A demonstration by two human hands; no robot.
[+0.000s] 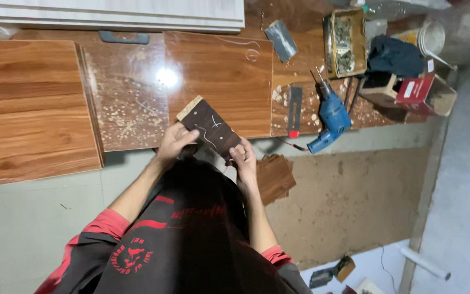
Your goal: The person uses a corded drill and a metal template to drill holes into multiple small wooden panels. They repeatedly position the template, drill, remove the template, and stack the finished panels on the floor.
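Both my hands hold a small dark brown board (210, 128) with a pale cut edge and white scribed marks on its face. It is tilted over the front edge of a wood-grain workbench (224, 71). My left hand (174, 142) grips the board's lower left side. The board's lower right corner is pinched by my right hand (244, 159). My dark apron and red sleeves fill the bottom of the view.
A blue electric drill (330, 117) lies on the bench to the right, beside a flat tool with a red tip (294, 111). Further back are a tray of hardware (346, 41) and a red box (422, 92). Brown offcuts (274, 177) lie on the floor. Large wood-grain panels (28, 109) sit on the left.
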